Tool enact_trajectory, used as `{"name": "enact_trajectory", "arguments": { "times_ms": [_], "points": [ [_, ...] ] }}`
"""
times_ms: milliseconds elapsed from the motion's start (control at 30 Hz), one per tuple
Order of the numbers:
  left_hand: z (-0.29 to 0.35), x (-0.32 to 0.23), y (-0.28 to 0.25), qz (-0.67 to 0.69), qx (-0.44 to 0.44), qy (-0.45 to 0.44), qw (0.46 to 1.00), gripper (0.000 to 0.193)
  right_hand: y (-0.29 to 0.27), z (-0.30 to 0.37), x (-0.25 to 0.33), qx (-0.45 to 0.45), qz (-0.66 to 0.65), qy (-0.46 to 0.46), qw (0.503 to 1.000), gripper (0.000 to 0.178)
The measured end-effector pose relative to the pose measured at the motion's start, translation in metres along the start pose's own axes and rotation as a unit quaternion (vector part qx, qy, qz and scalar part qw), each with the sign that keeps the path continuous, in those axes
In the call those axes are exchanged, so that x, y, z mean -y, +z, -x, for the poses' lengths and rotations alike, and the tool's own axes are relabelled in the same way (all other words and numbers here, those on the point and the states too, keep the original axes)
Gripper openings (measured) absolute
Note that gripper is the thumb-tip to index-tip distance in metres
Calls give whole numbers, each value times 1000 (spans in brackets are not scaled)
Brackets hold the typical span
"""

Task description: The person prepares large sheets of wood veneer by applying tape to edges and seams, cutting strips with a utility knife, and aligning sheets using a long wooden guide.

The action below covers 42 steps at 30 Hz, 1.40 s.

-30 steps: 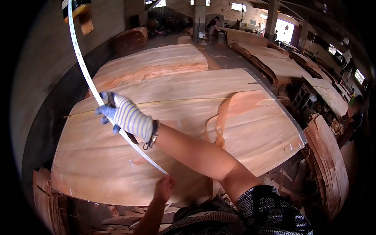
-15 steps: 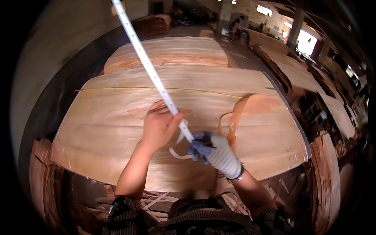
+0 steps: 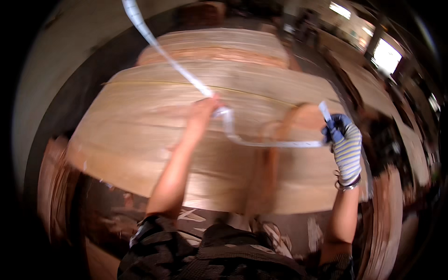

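A long white tape (image 3: pixel 289 144) with small dark marks, like veneer tape, comes down from the upper left to my bare left hand (image 3: pixel 202 113). My left hand is closed on it above the middle of the wide wood veneer sheet (image 3: pixel 135 135). From there the tape bends down and runs across to my right hand (image 3: pixel 344 147), which wears a striped glove with blue fingers. The gloved fingers pinch the tape near its end, and a short tip sticks up past them. Motion blurs my left fingers.
A thin yellow cord (image 3: pixel 163 83) crosses the sheet's far part. An orange-brown veneer piece (image 3: pixel 311 115) lies at its right. Another veneer stack (image 3: pixel 219 39) stands behind. Upright bundles of veneer (image 3: pixel 385 214) flank the front corners, and scraps litter the floor. A wall rises at left.
My right hand has swung right and a little up, drawing the tape's end away from my left hand. My left hand has moved slightly up and right. The view has shifted.
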<state>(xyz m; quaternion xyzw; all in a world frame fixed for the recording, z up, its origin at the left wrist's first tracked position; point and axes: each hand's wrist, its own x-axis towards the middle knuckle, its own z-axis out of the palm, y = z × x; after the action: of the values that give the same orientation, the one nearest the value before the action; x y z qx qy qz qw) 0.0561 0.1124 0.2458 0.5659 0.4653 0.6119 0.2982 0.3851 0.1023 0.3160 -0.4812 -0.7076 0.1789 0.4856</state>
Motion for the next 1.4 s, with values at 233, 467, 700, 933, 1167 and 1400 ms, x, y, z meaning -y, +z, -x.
{"name": "enact_trajectory", "arguments": {
  "times_ms": [233, 467, 700, 933, 1167, 1400],
  "points": [
    [103, 84, 170, 26, 271, -158, 949, 14, -171, 129, -155, -190, -581, 110, 784, 22],
    [220, 149, 387, 25, 453, -428, 781, 23, -349, 305, -248, -343, -507, 161, 774, 16],
    [208, 68, 604, 148, 553, -132, 809, 26, -361, 281, -301, -189, -193, 503, 821, 10],
    [164, 79, 763, 108, 553, -172, 808, 18, -379, 219, -394, -141, -223, 529, 806, 16],
    [127, 174, 833, 27, 447, -284, 848, 10, -402, 219, -497, -126, -258, 587, 757, 10],
    [60, 236, 794, -43, 206, -252, 945, 24, -467, 207, -564, -51, -161, 633, 756, 7]
  ]
}}
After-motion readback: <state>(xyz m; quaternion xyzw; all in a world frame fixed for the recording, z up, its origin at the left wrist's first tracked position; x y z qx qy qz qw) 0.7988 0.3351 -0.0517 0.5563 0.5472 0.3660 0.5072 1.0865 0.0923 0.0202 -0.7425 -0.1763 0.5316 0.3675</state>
